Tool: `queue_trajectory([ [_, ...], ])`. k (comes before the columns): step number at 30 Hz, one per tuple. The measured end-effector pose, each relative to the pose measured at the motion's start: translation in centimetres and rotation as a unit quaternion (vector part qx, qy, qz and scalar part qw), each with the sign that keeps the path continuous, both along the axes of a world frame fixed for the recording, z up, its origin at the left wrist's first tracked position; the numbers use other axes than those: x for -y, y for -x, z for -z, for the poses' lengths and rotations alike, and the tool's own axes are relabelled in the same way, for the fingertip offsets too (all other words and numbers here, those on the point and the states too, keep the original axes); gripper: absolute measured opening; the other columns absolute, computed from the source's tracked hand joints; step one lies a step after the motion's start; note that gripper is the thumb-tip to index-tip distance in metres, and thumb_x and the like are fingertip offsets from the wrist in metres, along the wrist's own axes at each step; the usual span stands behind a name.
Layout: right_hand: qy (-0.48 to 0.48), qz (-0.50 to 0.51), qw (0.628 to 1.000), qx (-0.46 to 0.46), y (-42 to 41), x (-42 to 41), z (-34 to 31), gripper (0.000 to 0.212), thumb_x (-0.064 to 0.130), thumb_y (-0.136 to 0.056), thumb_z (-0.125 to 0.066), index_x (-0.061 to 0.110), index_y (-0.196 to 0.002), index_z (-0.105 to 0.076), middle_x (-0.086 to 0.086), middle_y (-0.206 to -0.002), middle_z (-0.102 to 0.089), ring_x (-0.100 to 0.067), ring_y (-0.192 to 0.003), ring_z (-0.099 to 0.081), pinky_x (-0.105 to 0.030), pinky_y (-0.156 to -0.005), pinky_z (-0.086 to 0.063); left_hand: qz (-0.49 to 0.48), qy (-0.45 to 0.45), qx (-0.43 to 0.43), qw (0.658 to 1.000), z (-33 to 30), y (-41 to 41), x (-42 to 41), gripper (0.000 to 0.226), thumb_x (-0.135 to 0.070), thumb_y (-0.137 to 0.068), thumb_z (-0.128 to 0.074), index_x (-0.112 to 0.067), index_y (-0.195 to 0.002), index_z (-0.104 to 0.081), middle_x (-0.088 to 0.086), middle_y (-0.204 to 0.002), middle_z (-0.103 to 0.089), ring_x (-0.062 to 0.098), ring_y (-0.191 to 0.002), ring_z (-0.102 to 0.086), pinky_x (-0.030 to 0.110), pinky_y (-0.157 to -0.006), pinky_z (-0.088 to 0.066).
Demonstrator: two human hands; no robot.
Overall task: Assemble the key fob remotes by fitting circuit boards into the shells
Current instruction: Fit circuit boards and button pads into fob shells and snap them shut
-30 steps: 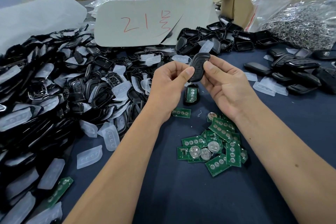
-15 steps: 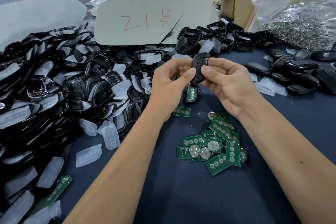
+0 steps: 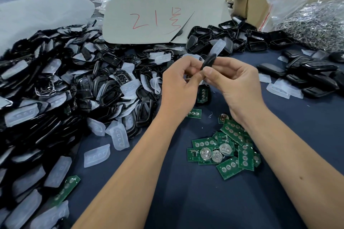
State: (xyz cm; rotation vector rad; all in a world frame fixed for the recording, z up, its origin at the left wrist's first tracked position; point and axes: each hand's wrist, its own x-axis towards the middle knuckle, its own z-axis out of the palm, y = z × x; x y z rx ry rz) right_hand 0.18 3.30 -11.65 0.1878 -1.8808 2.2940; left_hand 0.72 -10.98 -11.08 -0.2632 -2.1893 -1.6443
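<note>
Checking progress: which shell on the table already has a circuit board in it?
The black shell lying just below both hands, beside the left wrist: a green board shows inside it.

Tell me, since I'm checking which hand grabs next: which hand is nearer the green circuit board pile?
Right. The right hand hovers just above the circuit board pile's far edge; the left hand is farther off, up-left.

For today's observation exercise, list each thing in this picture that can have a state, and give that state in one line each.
Black key fob: lifted off the table, pinched between both hands.
Left hand: fingers curled, pinching the fob.
Right hand: thumb and fingers pinching the fob.
Shell with board: lying open on the table, green board seated inside.
Circuit boards: loose in a heap.
Cardboard box: flaps open.
</note>
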Motion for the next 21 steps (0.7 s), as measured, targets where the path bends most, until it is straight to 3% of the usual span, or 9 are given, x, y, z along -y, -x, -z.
queue_trajectory([
  [2,0.004,0.007,1.000,0.002,-0.1,0.3,0.0,0.032,0.014,-0.082,-0.087,0.011,-0.111,-0.076,-0.012,-0.104,-0.079,-0.033,-0.103,-0.076,-0.045,-0.093,-0.060,-0.003,0.007,-0.014,1.000,0.0,0.0,-0.1,0.014,-0.002,-0.091,-0.072,-0.016,-0.089,-0.069,-0.012,-0.068,-0.062,0.002,-0.069,-0.059,0.020,-0.066,-0.049],
  [7,0.062,0.016,0.998,0.020,-0.2,0.3,-0.2,0.020,0.005,-0.086,-0.082,0.010,-0.104,-0.076,-0.013,-0.099,-0.080,-0.028,-0.095,-0.078,-0.034,-0.083,-0.062,0.017,0.027,-0.031,0.999,0.1,-0.1,-0.5,0.017,0.001,-0.087,-0.069,-0.014,-0.094,-0.074,0.002,-0.087,-0.070,0.024,-0.083,-0.066,0.049,-0.082,-0.055],
  [12,0.102,-0.037,0.994,0.028,0.1,-0.3,-0.3,0.032,0.014,-0.084,-0.078,0.004,-0.115,-0.072,-0.013,-0.104,-0.079,-0.024,-0.098,-0.076,-0.033,-0.086,-0.061,0.024,0.037,-0.043,0.998,0.0,-0.4,-0.1,0.020,-0.007,-0.089,-0.074,-0.014,-0.107,-0.079,0.000,-0.100,-0.073,0.023,-0.103,-0.064,0.052,-0.093,-0.051],
  [16,-0.087,0.045,0.994,-0.047,0.4,-0.9,0.1,0.026,0.010,-0.087,-0.082,0.023,-0.109,-0.077,0.001,-0.100,-0.081,-0.017,-0.100,-0.076,-0.035,-0.093,-0.060,0.029,-0.040,-0.009,0.999,-0.4,-0.9,-0.6,0.024,0.002,-0.094,-0.061,-0.006,-0.110,-0.077,0.006,-0.105,-0.075,0.021,-0.103,-0.069,0.042,-0.088,-0.059],
  [21,-0.195,0.085,0.971,-0.107,-0.1,-0.6,-0.3,0.036,0.017,-0.082,-0.086,0.043,-0.105,-0.075,0.022,-0.094,-0.078,-0.001,-0.095,-0.075,-0.021,-0.089,-0.059,0.050,-0.133,0.060,0.988,-0.3,-0.6,-0.4,0.025,0.000,-0.095,-0.053,-0.002,-0.100,-0.077,0.012,-0.094,-0.076,0.027,-0.092,-0.072,0.052,-0.093,-0.059],
])
